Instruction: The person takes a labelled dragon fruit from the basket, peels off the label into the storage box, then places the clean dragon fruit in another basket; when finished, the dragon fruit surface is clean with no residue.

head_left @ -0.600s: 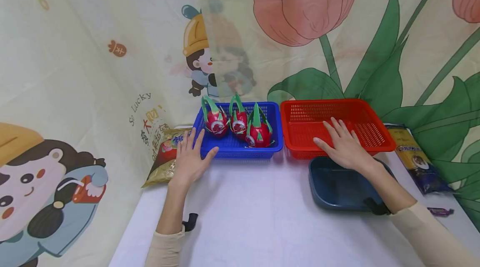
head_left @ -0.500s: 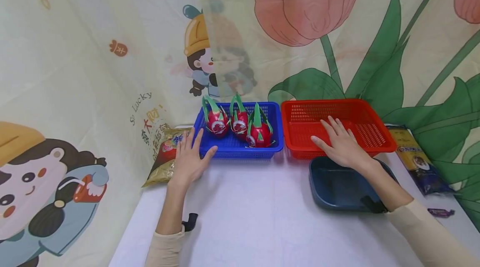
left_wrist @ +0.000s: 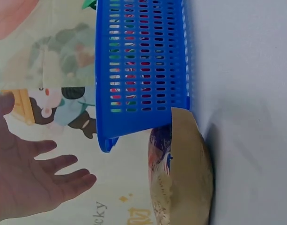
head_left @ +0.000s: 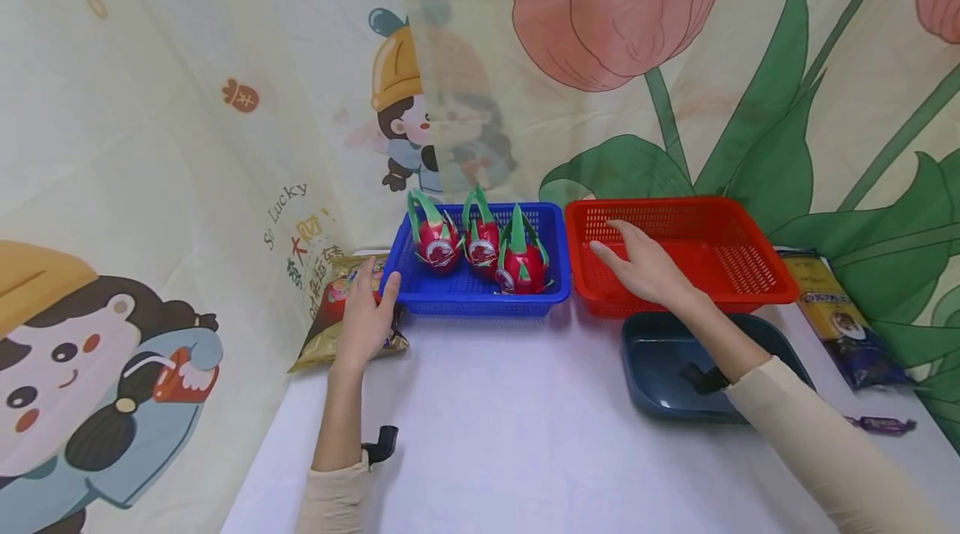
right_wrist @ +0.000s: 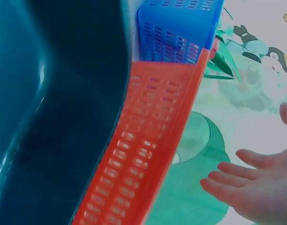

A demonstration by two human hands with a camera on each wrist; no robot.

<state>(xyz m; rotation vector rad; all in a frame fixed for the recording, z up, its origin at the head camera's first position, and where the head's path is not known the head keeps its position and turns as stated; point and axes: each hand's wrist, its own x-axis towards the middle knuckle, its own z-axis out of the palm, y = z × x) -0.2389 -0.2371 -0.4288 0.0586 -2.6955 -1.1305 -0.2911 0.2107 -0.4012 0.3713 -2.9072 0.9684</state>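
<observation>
My left hand [head_left: 365, 321] hovers with fingers apart beside the left end of a blue basket [head_left: 480, 306], in front of a gold snack bag [head_left: 315, 348]. In the left wrist view the same hand [left_wrist: 35, 176] holds nothing. Three dragon fruits, one of them a red fruit [head_left: 522, 266] with green leaves, stand in the blue basket. Over the left part of a red basket [head_left: 750, 238], my right hand [head_left: 651, 269] is held with relaxed fingers and grips nothing. The right wrist view shows that hand [right_wrist: 255, 180] apart from the red basket's rim.
A dark blue tub [head_left: 645, 384] stands in front of the red basket, partly under the right forearm. To the right lie a yellow and blue bag [head_left: 843, 321] and a small purple wrapped candy [head_left: 885, 426]. A printed curtain [head_left: 600, 142] hangs behind.
My right hand has moved left over the red basket and turned more sideways. The left hand has turned on edge, its fingers closer together. The fruits and baskets stay put.
</observation>
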